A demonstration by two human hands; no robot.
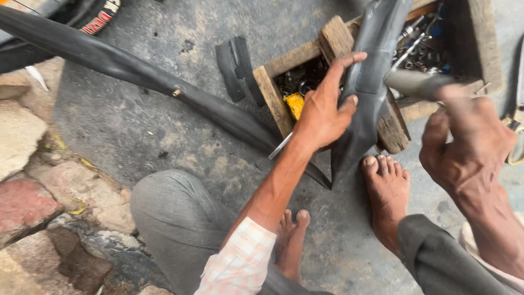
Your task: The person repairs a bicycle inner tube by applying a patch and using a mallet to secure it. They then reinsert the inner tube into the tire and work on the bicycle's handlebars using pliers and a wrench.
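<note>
In the head view, a black rubber inner tube [365, 82] is being pressed down by the left hand [325, 112] over a wooden block [341, 41] that is standing at the edge of a wooden box [273, 98]. The left hand is being held flat and spread, with the fingers stretched across the tube and the thumb laid on its side, so nothing is being clasped, only pinned. The right hand [469, 145] is being seen blurred at the right; it is being closed around a grey cylinder-shaped tool [417, 83], whose end is being held against the tube just beside the left fingers. The rest of the tube is running away to the left over the concrete floor [136, 125], with a small brass valve [177, 93] showing on it. The tube is being judged as soft, light and limp, with a smooth and perhaps slippery skin, so it is best taken hold of flat over the block, near the worked spot, and well apart from the valve. Small metal parts and a yellow object [295, 104] are lying in the box. Two rubber scraps [236, 66] are lying on the floor, and two bare feet [387, 188] are resting near the box.
</note>
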